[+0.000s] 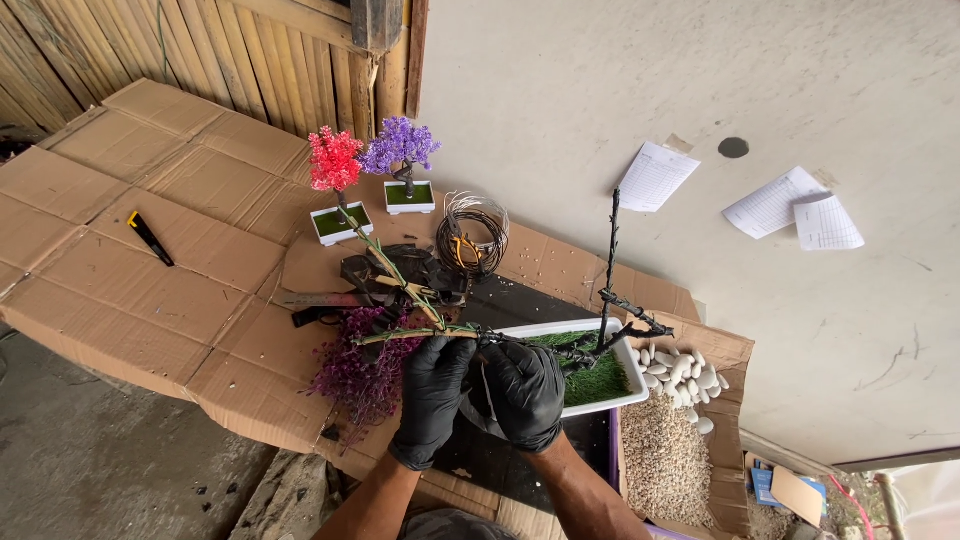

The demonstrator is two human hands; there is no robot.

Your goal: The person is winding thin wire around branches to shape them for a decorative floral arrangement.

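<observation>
Both my hands wear black gloves. My left hand point(432, 395) grips a thin green-wrapped branch point(405, 335) that forks up toward a purple flower cluster point(365, 375) beneath it. My right hand point(525, 392) is closed on the dark wire trunk point(590, 345) of a bare miniature tree, which stands in a white rectangular pot point(630, 400) filled with green artificial grass. One dark twig point(611, 250) rises straight up from the trunk.
Flattened cardboard point(170, 290) covers the floor. On it stand a small red tree point(335, 165) and a purple tree point(402, 148) in white pots, a coil of wire point(472, 235), a black-and-yellow knife point(150, 238), white pebbles point(680, 375) and gravel point(665, 460). Paper sheets point(655, 178) hang on the wall.
</observation>
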